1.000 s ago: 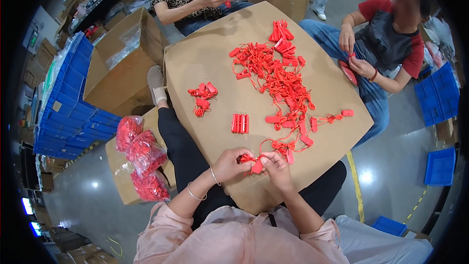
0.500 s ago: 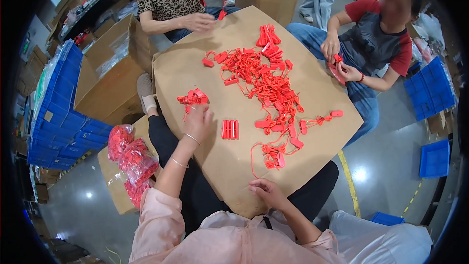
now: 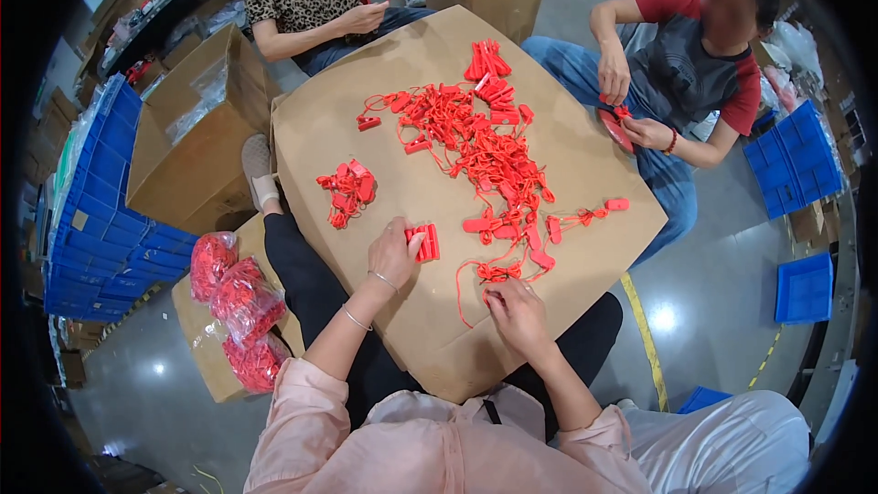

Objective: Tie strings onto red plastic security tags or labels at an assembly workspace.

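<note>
- Left hand (image 3: 395, 256) rests loosely curled, fingertips touching the small stack of red tags (image 3: 423, 242) on the cardboard sheet (image 3: 585, 165).
- Right hand (image 3: 517, 309), near the sheet's near edge, pinches a red looped cord (image 3: 498, 272).

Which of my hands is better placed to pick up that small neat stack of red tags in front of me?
Left. Your left hand already rests against the small stack of red tags, fingers curled beside it. Your right hand is lower on the cardboard sheet, at a bundle of tangled red cords.
</note>
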Demonstrator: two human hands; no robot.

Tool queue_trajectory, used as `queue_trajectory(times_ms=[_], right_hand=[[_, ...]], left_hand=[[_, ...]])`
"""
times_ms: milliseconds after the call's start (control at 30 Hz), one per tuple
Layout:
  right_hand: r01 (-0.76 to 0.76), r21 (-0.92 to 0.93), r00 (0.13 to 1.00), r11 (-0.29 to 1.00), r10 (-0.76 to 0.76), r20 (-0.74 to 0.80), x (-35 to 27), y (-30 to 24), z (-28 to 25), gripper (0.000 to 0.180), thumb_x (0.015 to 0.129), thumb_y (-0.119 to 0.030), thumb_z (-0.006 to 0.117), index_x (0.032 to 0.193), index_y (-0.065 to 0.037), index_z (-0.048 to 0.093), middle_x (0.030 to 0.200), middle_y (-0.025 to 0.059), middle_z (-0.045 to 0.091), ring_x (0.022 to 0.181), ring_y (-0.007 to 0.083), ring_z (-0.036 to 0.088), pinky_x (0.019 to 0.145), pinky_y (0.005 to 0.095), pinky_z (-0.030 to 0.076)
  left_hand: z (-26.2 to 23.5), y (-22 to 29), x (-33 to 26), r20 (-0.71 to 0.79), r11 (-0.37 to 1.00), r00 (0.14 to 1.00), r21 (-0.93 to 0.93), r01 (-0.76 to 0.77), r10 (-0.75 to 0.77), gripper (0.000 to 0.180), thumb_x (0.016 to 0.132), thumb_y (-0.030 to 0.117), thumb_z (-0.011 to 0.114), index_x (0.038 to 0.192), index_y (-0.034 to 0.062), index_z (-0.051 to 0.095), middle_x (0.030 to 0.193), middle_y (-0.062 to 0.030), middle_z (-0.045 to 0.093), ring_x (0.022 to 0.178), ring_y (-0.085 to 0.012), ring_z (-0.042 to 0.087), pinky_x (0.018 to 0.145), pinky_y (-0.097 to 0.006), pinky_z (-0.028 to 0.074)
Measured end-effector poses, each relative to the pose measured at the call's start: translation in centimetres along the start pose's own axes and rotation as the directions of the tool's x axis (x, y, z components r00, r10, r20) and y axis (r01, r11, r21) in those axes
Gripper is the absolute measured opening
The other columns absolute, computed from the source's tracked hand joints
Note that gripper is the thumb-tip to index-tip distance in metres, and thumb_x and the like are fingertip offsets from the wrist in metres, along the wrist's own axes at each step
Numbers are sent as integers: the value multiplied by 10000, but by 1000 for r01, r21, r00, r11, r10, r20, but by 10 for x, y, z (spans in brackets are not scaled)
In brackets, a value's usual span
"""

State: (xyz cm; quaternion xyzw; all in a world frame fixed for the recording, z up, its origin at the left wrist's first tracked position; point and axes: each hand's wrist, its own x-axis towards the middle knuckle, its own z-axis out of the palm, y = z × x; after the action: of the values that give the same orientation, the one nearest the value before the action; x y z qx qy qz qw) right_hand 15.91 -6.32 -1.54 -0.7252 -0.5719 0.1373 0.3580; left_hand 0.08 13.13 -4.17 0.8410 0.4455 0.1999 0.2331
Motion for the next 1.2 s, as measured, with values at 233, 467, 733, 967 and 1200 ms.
queue_trajectory(times_ms=[233,467,733,967,1200], right_hand=[[372,-309,928,875,-353,118,45,-20,30,154,677,-89,562,813,-18,579,867,88,549,876,256,512,752,347,420],[499,-426,860,755,-373,348,34,-23,31,92,625,-106,578,693,-48,554,776,87,514,782,220,496,691,315,390],[319,-248,946,915,-293,136,-23,-22,28,124,655,-97,571,764,-39,563,794,92,514,807,246,510,703,345,414],[476,-28,824,879,-435,362,-4,-46,20,177,677,-97,586,853,-76,590,898,63,538,910,225,510,797,339,410],[629,-63,695,775,-524,492,8,-33,41,94,672,-108,573,748,-53,581,828,81,515,871,226,504,753,327,416]], left_hand=[[1,-7,-6,-126,991,992,-133,6,-23,318,781,271,662,872,37,467,671,-135,549,606,-301,565,547,-377,448],[-27,-10,-26,401,523,856,-678,517,-326,193,866,217,575,872,44,490,691,-16,537,550,-80,520,459,-209,419],[-36,-8,-74,563,239,803,-767,595,-193,249,892,90,479,1131,28,447,894,-72,586,627,-91,541,508,-190,431],[-36,-12,-84,542,286,832,-784,550,-115,294,849,-12,503,1136,25,452,984,-127,624,742,-102,572,612,-200,448],[-37,-11,-92,542,286,822,-771,568,-171,236,865,23,496,1097,-18,510,860,-75,617,732,-100,583,612,-197,459]])
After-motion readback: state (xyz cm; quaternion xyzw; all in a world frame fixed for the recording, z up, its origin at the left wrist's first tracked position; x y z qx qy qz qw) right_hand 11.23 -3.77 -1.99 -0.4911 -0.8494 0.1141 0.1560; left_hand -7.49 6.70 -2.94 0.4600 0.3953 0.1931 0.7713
